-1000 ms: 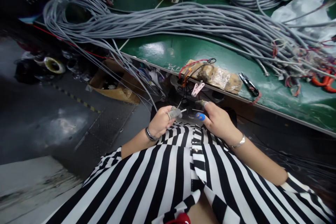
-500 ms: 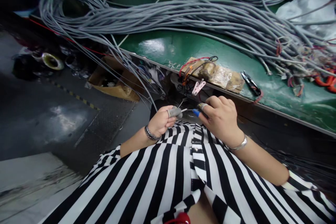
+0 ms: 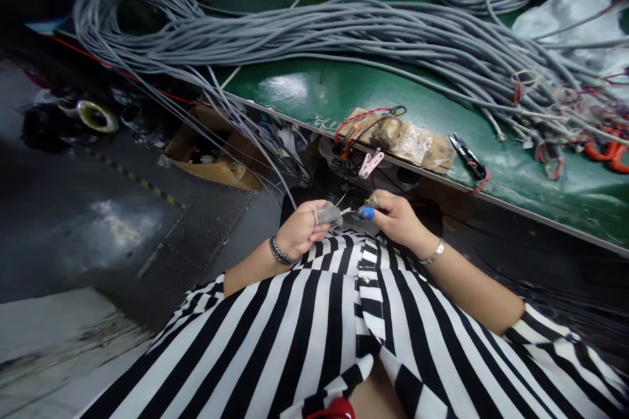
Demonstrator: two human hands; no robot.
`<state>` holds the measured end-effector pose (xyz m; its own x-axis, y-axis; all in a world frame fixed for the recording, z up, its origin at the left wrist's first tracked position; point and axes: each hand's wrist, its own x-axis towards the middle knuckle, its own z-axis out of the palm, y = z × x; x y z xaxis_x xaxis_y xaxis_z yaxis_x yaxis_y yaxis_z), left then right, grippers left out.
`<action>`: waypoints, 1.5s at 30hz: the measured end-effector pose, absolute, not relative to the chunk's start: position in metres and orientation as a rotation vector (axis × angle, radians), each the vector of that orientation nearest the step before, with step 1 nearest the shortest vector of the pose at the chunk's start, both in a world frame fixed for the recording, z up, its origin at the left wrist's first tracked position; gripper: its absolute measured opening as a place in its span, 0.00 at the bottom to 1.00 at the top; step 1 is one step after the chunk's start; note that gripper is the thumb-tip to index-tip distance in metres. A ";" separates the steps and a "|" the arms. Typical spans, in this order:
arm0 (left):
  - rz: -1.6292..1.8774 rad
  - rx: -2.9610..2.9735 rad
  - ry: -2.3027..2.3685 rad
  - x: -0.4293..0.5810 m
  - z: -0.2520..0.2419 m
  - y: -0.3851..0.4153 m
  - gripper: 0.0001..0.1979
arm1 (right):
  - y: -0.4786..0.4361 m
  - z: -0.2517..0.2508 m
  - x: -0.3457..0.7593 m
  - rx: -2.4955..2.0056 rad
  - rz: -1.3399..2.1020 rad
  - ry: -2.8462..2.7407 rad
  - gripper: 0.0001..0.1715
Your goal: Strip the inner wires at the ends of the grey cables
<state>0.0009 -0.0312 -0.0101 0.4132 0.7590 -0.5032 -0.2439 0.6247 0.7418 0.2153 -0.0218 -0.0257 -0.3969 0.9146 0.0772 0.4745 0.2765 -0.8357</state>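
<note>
My left hand is closed in a pinch, with a grey finger cot on one fingertip, and grips the end of a thin grey cable that runs up to the bench. My right hand is closed too, a blue cot on its thumb, and pinches thin wires at the same cable end. Both hands meet just below the bench edge, above my striped shirt. The wire tips between the fingers are too small to make out.
A green bench carries thick bundles of grey cable. A taped brown block with red and black wires lies at its edge, black snips beside it. A cardboard box sits on the dark floor at left.
My right hand has turned and drawn in, so its blue-capped thumb now sits close against my left fingertips. The left hand has hardly moved.
</note>
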 end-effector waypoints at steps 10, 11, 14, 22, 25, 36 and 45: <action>0.702 1.145 1.095 0.003 -0.006 -0.035 0.12 | -0.034 -0.027 0.205 -1.661 0.503 -2.135 0.22; 0.675 1.193 1.075 0.003 -0.003 -0.037 0.12 | -0.033 -0.025 0.208 -1.723 0.354 -2.209 0.20; 0.618 1.285 0.986 0.003 0.007 -0.041 0.12 | -0.027 -0.029 0.219 -1.910 0.193 -2.309 0.16; 0.832 0.900 0.995 0.000 0.001 -0.031 0.16 | -0.035 -0.014 0.233 -1.530 0.414 -2.143 0.21; 0.816 0.887 0.995 0.002 0.000 -0.030 0.16 | -0.039 0.002 0.231 -1.432 0.298 -2.159 0.19; 0.759 0.962 1.053 0.003 -0.002 -0.033 0.18 | -0.041 0.009 0.228 -1.411 0.150 -2.301 0.18; 0.720 0.941 0.994 0.009 0.010 -0.034 0.17 | -0.037 0.014 0.231 -1.261 0.055 -2.461 0.17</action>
<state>0.0085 -0.0342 0.0104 0.3855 0.8470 -0.3659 -0.0840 0.4271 0.9003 0.2311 -0.0368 0.0143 -0.5291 0.7902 0.3093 0.7757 0.5981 -0.2013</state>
